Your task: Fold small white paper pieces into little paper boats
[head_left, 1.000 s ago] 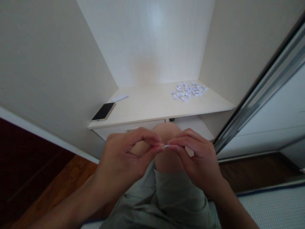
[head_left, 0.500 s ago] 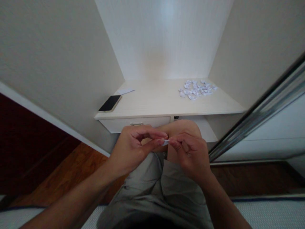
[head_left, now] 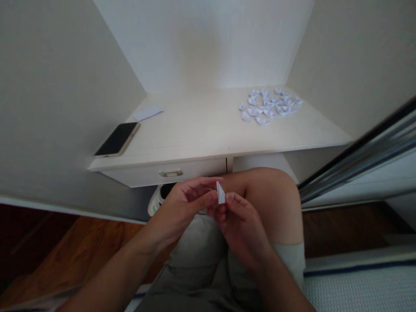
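A small folded piece of white paper, triangular with its point upward, is held between my two hands above my lap. My right hand pinches its lower right side between thumb and fingers. From the left, my left hand has its thumb at the paper's edge and its index finger stretched behind the top. Several small folded white paper pieces lie in a loose group on the right of the white shelf. A flat white paper strip rests at the shelf's left.
A phone with a dark screen lies at the shelf's left front. Below the shelf is a drawer with a metal handle. My bare knee is close under the shelf edge. A metal-edged sliding door frame stands at right.
My view has shifted nearer the shelf. The folded paper has turned from lying flat between my fingertips to standing point-up, and my right hand has moved lower, its fingers now under the paper.
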The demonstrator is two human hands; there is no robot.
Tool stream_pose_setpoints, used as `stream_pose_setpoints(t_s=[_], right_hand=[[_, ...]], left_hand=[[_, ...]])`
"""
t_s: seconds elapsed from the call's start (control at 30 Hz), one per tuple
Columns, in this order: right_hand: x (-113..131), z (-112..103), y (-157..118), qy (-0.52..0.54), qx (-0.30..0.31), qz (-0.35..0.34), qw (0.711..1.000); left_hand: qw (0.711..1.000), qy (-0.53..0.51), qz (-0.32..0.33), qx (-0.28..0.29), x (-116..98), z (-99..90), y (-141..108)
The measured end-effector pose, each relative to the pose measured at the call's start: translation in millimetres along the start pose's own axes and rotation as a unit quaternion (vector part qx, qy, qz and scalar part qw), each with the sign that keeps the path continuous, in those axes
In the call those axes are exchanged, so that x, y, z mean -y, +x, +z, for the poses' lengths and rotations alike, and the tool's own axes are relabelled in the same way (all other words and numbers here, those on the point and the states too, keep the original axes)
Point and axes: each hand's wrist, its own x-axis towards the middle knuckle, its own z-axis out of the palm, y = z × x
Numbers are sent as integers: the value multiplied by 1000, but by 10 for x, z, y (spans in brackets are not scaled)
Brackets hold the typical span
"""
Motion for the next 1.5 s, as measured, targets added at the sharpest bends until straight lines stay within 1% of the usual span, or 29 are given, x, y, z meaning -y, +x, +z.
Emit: stream_pose_setpoints(t_s=[0.1, 0.27, 0.37, 0.47, 0.6, 0.67, 0.73, 0.87, 1.03, 1.1, 1.13, 1.2, 1.33, 1.4, 1.5], right_hand=[[-77, 38, 51, 53, 8, 62, 997], [-218, 70, 125, 120, 15, 124, 985], [-296, 109, 157, 148, 14, 138, 979], [-340, 158, 180, 161, 6, 148, 976], [-387, 201, 209, 152, 4, 150, 977], [-432, 205, 222, 122, 3, 134, 983], [-489, 198, 232, 77, -7, 102, 992], [-558, 168, 226, -36, -25, 20, 999], [-487, 155, 158, -142, -42, -74, 986], [-444, 150, 136, -178, -41, -108, 977], [-425, 144, 133, -191, -37, -120, 974], [-390, 124, 143, -195, -23, -127, 972], [-329, 87, 181, -174, -3, -123, 977], [-295, 83, 188, -207, -15, -149, 967], [-236, 99, 195, -268, -32, -187, 945]], left_hand=[[999, -29, -28, 1, 52, -53, 50], [996, -60, -58, -12, 119, -177, 10], [995, -64, -67, -27, 161, -270, -68], [996, -44, -65, -34, 194, -356, -152], [996, -12, -62, -58, 189, -421, -204], [995, 24, -46, -82, 164, -418, -202], [991, 73, -18, -114, 137, -395, -194], [966, 177, 30, -187, 105, -322, -180], [927, 285, 72, -234, 87, -250, -180], [914, 317, 89, -239, 65, -227, -178], [912, 321, 93, -238, 53, -219, -174], [921, 303, 92, -228, 31, -215, -160], [955, 212, 50, -199, 37, -250, -129], [966, 182, 33, -183, 57, -266, -124], [972, 165, 24, -165, 75, -260, -126]])
